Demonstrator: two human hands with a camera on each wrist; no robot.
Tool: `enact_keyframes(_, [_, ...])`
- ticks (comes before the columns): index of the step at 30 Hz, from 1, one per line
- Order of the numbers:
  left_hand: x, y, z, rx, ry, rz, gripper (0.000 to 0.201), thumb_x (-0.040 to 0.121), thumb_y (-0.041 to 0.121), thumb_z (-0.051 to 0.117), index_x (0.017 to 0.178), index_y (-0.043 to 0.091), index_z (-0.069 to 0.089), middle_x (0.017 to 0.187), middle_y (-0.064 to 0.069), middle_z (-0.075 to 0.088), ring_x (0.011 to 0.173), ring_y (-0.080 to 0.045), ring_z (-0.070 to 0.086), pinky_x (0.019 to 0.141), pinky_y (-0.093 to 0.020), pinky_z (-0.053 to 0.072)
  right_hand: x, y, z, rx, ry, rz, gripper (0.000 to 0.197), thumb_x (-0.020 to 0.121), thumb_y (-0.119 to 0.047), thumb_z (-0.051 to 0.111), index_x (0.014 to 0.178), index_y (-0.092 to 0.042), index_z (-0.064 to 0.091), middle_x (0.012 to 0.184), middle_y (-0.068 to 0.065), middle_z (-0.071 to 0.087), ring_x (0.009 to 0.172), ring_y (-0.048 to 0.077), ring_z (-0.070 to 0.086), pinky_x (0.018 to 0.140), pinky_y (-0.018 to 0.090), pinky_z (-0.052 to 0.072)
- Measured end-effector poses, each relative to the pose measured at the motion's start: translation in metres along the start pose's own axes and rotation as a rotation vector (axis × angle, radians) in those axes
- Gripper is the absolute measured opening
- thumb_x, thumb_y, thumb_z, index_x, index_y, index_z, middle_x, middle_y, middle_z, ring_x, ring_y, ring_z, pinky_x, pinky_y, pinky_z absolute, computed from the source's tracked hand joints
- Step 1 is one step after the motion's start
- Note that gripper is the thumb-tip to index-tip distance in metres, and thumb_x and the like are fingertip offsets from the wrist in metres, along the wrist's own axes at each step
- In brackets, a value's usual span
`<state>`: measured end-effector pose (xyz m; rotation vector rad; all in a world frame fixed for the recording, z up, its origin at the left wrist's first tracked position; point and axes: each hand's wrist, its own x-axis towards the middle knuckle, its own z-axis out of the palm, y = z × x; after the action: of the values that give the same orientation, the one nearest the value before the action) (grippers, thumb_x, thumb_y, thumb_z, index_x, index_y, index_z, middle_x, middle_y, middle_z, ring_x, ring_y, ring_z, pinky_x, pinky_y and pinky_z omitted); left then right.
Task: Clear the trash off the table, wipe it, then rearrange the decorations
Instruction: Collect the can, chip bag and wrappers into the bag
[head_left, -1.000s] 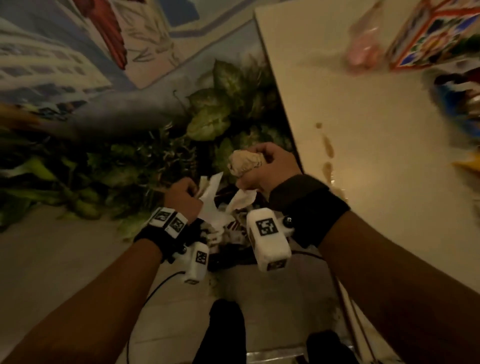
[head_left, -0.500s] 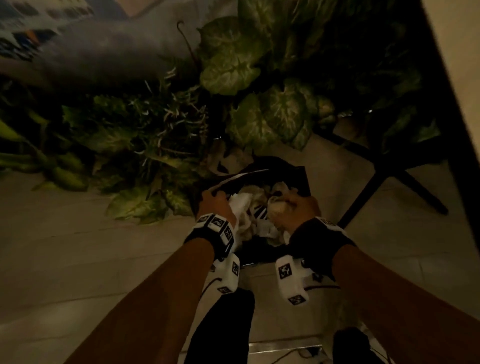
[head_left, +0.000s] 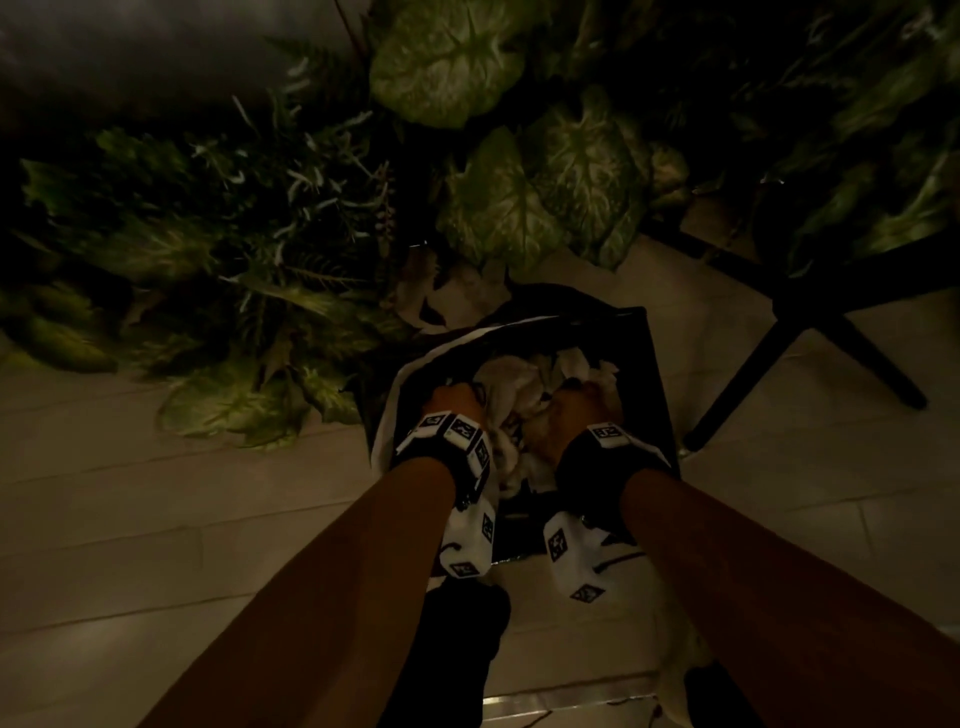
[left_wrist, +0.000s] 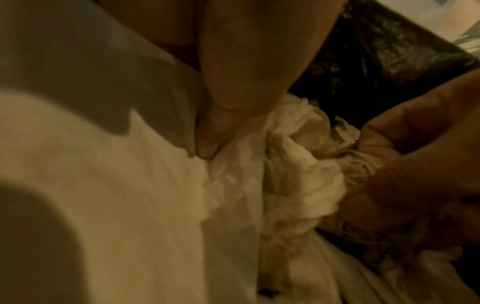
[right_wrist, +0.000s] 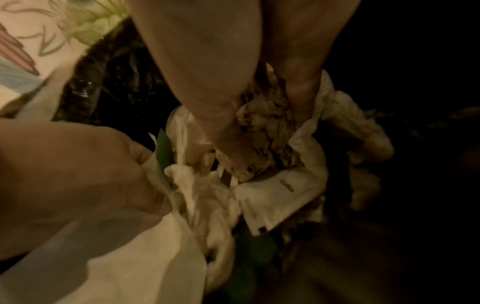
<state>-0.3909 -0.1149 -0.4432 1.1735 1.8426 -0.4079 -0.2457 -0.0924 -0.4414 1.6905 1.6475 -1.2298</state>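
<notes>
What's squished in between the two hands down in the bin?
Crumpled paper napkins fill the gap between the left hand and the right hand, inside the black bin. The head view shows it.

Bin (head_left: 652, 374) bottom hidden under crumpled paper (head_left: 511, 387); frames dim.

Two hands (head_left: 452, 402) are counted, one bin (head_left: 647, 374), one table leg (head_left: 810, 332) — crumpled papers (head_left: 511, 384) perhaps several, too tangled for a count.
</notes>
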Motion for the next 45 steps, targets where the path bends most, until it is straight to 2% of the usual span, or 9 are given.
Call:
enact_keyframes(5, [-0.012,-0.003,-0.007,0.101,-0.062,-0.008,0.043,0.098,0.019,0.045,0.138,0.003,0.04,0.142,-0.017,0.043,0.129,-0.033,0.042,0.106,-0.04,0.038,-0.003,-0.005,-0.007,-0.002,-0.075,-0.013,0.07,0.09,-0.042,0.053,0.146,-0.011,0.026,0.154,0.014,0.02,0.141,0.034,0.022,0.117,0.041,0.02])
enact_keyframes(8, [-0.039,0.002,-0.021,0.104,-0.091,0.014,0.036,0.097,0.025,0.047,0.127,0.005,0.05,0.125,-0.009,0.057,0.107,-0.028,0.057,0.088,-0.037,0.05,-0.034,-0.012,-0.021,0.036,0.02,-0.067,0.068,0.072,-0.049,0.062,0.128,-0.011,0.053,0.144,0.014,0.039,0.13,0.034,0.038,0.109,0.044,0.035])
enact_keyframes(10, [-0.061,0.01,-0.039,0.031,0.001,0.021,0.036,0.098,0.028,0.043,0.127,0.007,0.049,0.116,-0.008,0.059,0.098,-0.026,0.058,0.079,-0.03,0.047,-0.063,-0.018,-0.038,0.108,0.149,-0.113,0.049,0.071,-0.038,0.068,0.109,-0.008,0.064,0.133,0.015,0.047,0.12,0.036,0.047,0.101,0.044,0.043])
enact_keyframes(12, [-0.085,0.023,-0.061,0.029,0.097,0.043,0.041,0.096,0.027,0.043,0.134,0.009,0.044,0.131,-0.008,0.052,0.116,-0.03,0.052,0.09,-0.031,0.043,-0.097,-0.025,-0.055,0.247,0.189,-0.115,0.025,0.076,-0.025,0.07,0.096,-0.011,0.066,0.119,0.007,0.054,0.105,0.033,0.056,0.092,0.041,0.051])
enact_keyframes(16, [-0.139,0.05,-0.112,0.073,0.24,0.069,0.032,0.09,0.027,0.05,0.113,0.007,0.058,0.119,-0.014,0.058,0.109,-0.032,0.056,0.087,-0.034,0.046,-0.18,-0.034,-0.09,0.597,0.074,-0.215,0.018,0.076,-0.025,0.074,0.089,-0.019,0.063,0.093,0.0,0.061,0.09,0.022,0.062,0.082,0.033,0.053])
enact_keyframes(21, [-0.216,0.096,-0.173,0.034,0.383,0.189,0.017,0.085,0.026,0.061,0.084,0.01,0.065,0.087,-0.012,0.064,0.082,-0.028,0.061,0.072,-0.033,0.048,-0.3,-0.017,-0.147,0.605,0.048,-0.506,0.021,0.078,-0.026,0.074,0.092,-0.014,0.065,0.092,0.0,0.065,0.089,0.019,0.065,0.082,0.034,0.055])
enact_keyframes(26, [-0.292,0.183,-0.208,-0.031,0.532,0.468,0.016,0.083,0.023,0.068,0.094,0.012,0.069,0.087,-0.002,0.065,0.083,-0.015,0.059,0.073,-0.024,0.041,-0.382,0.053,-0.215,0.487,0.159,-0.558,0.019,0.077,-0.03,0.074,0.09,-0.018,0.067,0.088,-0.002,0.069,0.085,0.015,0.066,0.082,0.037,0.055])
enact_keyframes(32, [-0.357,0.305,-0.2,-0.016,0.609,0.719,0.011,0.085,0.029,0.068,0.089,0.02,0.063,0.079,0.008,0.059,0.076,-0.012,0.055,0.066,-0.022,0.04,-0.452,0.176,-0.272,0.605,0.183,-0.523,0.011,0.076,-0.018,0.075,0.085,-0.018,0.069,0.081,-0.004,0.07,0.072,0.012,0.067,0.069,0.023,0.054])
enact_keyframes(45, [-0.373,0.476,-0.09,0.04,0.397,0.641,0.031,0.08,0.034,0.071,0.106,0.02,0.061,0.103,0.003,0.063,0.086,-0.016,0.058,0.079,-0.027,0.045,-0.46,0.415,-0.376,0.099,0.565,-0.088,0.03,0.074,-0.028,0.076,0.1,-0.025,0.062,0.1,-0.007,0.059,0.088,0.012,0.058,0.069,0.018,0.04])
